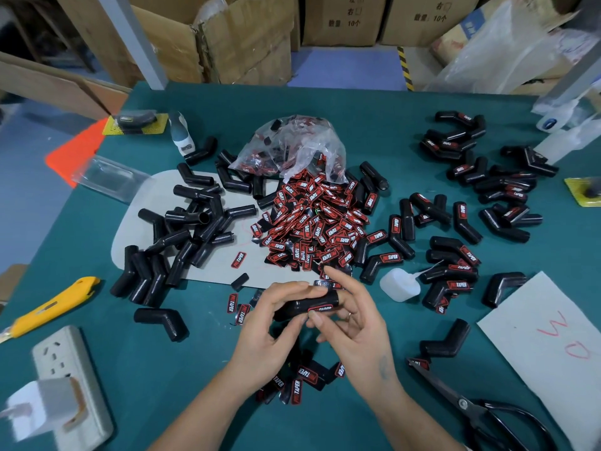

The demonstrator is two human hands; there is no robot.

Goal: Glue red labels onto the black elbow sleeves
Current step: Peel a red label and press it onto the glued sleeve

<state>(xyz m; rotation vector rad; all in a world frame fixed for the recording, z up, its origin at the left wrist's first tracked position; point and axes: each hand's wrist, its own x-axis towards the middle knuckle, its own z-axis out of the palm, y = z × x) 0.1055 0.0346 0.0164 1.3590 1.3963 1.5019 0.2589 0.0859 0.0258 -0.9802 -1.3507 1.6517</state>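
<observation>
Head view: both hands meet over the near middle of the green table [406, 102]. Left hand [276, 323] curls its fingers round a black elbow sleeve [305, 305], held level just above the table. A red label [320, 309] sits on the sleeve's near side. Right hand [354, 320] has its thumb on the label edge and a fingertip at the sleeve's right end; the other fingers are spread and mostly straight, one pointing up.

Pile of loose red labels [312, 219] lies mid-table, spilling from a clear plastic bag [292, 148]. Heap of bare sleeves [182, 229] on the left, partly on a grey mat [208, 268]. Heap of labelled sleeves [481, 190] on the right. A few labels [302, 379] lie under the wrists.

Small white glue bottle [398, 284] lies on its side just right of the hands. Yellow box cutter [52, 307] near the left edge, power strip [71, 382] with a plug at lower left. Black scissors [478, 408] lower right, beside a white sheet [553, 346] with red marks. Cardboard boxes [227, 37] stand behind the table.
</observation>
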